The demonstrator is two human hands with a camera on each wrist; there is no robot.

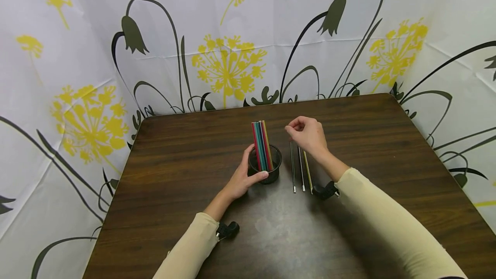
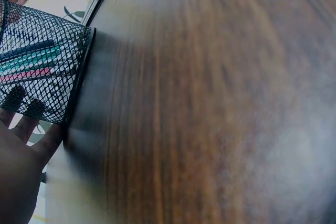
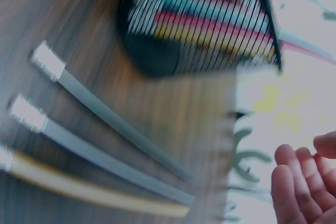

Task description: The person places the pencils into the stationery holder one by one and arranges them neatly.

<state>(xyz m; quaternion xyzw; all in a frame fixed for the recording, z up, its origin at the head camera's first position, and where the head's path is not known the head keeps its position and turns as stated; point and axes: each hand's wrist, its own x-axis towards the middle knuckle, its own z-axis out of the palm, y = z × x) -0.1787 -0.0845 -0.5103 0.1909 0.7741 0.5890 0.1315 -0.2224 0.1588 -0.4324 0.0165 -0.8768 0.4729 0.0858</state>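
Note:
My left hand (image 1: pixel 239 181) grips a black mesh pencil cup (image 1: pixel 275 175) on the table, the thumb across its near side. Several red, teal and yellow pencils (image 1: pixel 260 143) stand upright in the cup, leaning slightly left. In the left wrist view, fingers curl under the mesh near the cup's base. To the cup's right lie a dark green pencil (image 1: pixel 293 169), a dark pencil (image 1: pixel 301 170) and a yellow pencil (image 1: pixel 308 172), side by side with metal ends toward me. Above their far ends hovers my right hand (image 1: pixel 310 136), fingers loosely bent and nothing between them in the right wrist view.
Everything sits on a dark wood-grain table (image 1: pixel 170 162). Its far edge meets a white curtain (image 1: pixel 166 72) printed with yellow and dark green flowers. A black device (image 1: pixel 325 190) on the right wrist overlaps the yellow pencil's near end in the head view.

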